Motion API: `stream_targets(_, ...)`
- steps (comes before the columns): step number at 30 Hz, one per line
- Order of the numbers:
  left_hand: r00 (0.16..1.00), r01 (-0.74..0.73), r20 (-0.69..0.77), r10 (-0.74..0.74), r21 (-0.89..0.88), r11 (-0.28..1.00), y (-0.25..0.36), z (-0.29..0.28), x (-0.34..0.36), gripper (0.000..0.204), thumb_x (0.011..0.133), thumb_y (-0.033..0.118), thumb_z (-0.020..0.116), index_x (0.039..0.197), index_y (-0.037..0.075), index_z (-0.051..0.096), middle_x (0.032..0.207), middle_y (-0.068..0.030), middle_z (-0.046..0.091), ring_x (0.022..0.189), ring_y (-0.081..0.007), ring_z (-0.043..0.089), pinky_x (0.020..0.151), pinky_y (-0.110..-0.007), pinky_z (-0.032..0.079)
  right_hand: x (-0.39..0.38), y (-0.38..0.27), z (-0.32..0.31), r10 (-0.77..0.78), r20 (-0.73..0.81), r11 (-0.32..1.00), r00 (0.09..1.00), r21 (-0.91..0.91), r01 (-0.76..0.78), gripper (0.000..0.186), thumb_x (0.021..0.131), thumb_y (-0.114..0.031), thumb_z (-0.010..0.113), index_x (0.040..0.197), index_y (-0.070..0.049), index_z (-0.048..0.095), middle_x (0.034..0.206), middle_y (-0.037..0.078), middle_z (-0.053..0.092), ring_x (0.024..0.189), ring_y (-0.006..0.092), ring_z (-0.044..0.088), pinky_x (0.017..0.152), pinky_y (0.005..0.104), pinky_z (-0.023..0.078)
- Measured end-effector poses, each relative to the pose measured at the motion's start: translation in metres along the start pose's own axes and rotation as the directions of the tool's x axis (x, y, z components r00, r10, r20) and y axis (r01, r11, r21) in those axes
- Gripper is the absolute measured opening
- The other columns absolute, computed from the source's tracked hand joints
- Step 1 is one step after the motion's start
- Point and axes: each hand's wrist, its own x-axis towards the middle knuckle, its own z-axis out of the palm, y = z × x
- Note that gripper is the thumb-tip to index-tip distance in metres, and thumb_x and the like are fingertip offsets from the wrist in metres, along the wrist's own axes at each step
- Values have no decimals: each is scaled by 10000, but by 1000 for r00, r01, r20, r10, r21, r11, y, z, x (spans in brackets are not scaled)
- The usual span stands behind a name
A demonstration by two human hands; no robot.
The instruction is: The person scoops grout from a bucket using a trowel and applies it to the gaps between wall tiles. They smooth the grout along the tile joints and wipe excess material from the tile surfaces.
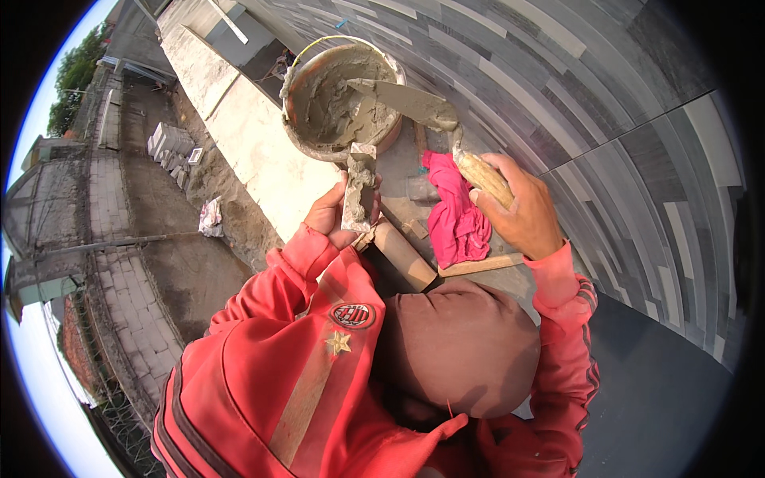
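Observation:
My left hand (329,209) grips a narrow tile strip (351,209), held upright with grey mortar smeared over its face. In my right hand (522,209) is a trowel (405,102), its fingers closed around the pale wooden handle. The mortar-coated blade points left, its tip above the bucket (389,140). Wet grey mortar (319,103) lies inside that bucket, which stands just beyond my left hand. The tile's top end overlaps the bucket's near rim in this view; whether they touch I cannot tell.
A pink cloth (458,211) lies below my right hand, beside a wood strip (480,264). A wall of grey strip tiles (550,88) rises close on the right. Leftward, a pale concrete ledge (239,119) drops to lower ground with stacked blocks (169,141).

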Motion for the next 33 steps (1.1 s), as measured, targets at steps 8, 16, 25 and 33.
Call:
stream_targets(8, 934, -264, -223, 278, 93, 960, 11, -25, -52, 491, 936, 319, 569, 1284, -12, 470, 1181, -168, 587, 980, -278, 592, 864, -411, 522, 152, -53, 64, -17, 327, 835, 945, -515, 194, 226, 770, -209, 686, 938, -59, 675, 860, 199, 672, 863, 396, 647, 744, 486, 507)
stream_targets(16, 886, -318, -333, 323, 71, 945, 6, -33, -89, 493, 960, 331, 516, 1318, 1, 435, 1211, -161, 574, 986, -271, 590, 860, -412, 514, 185, -23, 134, 52, 478, 891, 877, -418, 175, 169, 756, -140, 641, 861, -25, 706, 924, 196, 684, 897, 352, 660, 785, 426, 522)
stream_targets(25, 887, -405, -273, 373, -69, 912, 38, -8, -69, 476, 957, 329, 527, 1317, 26, 451, 1214, -164, 569, 997, -258, 576, 857, -370, 522, 198, -1, 76, 78, 620, 997, 781, -45, -64, 303, 781, -286, 671, 945, -32, 695, 708, 107, 645, 637, 215, 608, 605, 359, 450)
stream_targets(33, 885, -455, -164, 436, -105, 884, 54, 14, -64, 473, 966, 307, 514, 1313, -6, 441, 1223, -182, 559, 1008, -257, 568, 873, -349, 512, 126, 10, 5, 34, 585, 846, 810, 415, -335, 379, 849, -278, 672, 1160, -65, 634, 825, 57, 658, 613, 94, 570, 489, 231, 422)
